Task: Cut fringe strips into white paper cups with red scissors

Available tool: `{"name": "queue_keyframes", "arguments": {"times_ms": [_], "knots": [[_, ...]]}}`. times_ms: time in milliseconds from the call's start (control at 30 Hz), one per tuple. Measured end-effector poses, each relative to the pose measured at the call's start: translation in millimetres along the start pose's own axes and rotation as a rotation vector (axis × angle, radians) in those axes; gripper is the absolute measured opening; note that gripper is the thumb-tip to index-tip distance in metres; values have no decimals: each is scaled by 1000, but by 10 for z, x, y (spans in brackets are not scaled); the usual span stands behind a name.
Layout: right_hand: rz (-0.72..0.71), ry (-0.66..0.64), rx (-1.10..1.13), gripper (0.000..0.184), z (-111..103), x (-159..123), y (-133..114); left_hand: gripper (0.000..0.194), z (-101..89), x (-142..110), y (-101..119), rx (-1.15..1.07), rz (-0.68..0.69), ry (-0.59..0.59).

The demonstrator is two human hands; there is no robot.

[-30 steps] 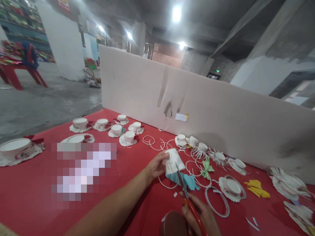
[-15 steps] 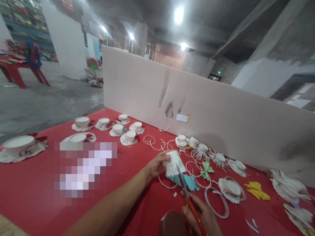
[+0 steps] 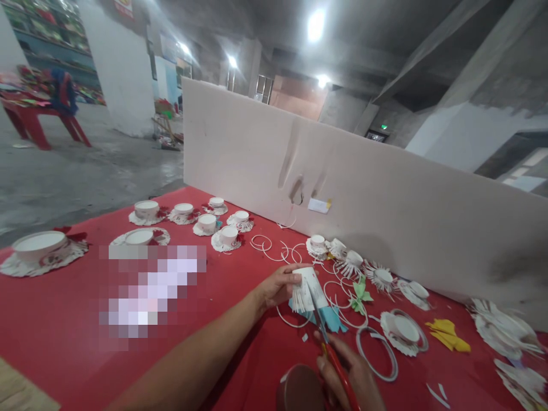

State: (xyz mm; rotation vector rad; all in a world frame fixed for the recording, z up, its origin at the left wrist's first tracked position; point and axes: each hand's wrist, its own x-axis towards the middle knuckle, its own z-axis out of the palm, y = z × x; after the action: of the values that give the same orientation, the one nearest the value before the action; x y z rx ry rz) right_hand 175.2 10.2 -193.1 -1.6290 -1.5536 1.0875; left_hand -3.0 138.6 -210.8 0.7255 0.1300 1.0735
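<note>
My left hand [image 3: 276, 288] grips an upturned white paper cup [image 3: 309, 287] above the red table [image 3: 64, 342]; the cup's wall is slit into narrow strips. My right hand [image 3: 349, 377], low at the frame's bottom, is closed round red-handled scissors [image 3: 329, 348]. The blades reach up into the cup's cut rim. Under the cup lies a blue paper scrap [image 3: 327, 317] among white paper rings [image 3: 377, 354].
Several cut paper-cup flowers [image 3: 222, 237] stand at the table's far left and along a white foam board [image 3: 363, 200] at the back. Green [image 3: 360, 292] and yellow [image 3: 447, 334] paper bits lie to the right. A brown round thing [image 3: 299, 391] sits near my right hand.
The cup has turned slightly in my left hand, and the scissors stay at its rim. The view has drifted a little.
</note>
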Motion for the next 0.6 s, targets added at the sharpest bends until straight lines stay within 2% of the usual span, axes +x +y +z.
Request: {"name": "queue_keyframes", "arguments": {"times_ms": [167,367,600], "knots": [[-15,-2,-15,65,4,-29,-74,45,-5,-2,-4,3,-5,-10],[35,-3,-20,65,22,-55,-177,47,-10,-3,-14,12,-9,-23],[-43,0,-57,73,28,-78,-99,47,-11,-1,-18,20,-9,-39]]}}
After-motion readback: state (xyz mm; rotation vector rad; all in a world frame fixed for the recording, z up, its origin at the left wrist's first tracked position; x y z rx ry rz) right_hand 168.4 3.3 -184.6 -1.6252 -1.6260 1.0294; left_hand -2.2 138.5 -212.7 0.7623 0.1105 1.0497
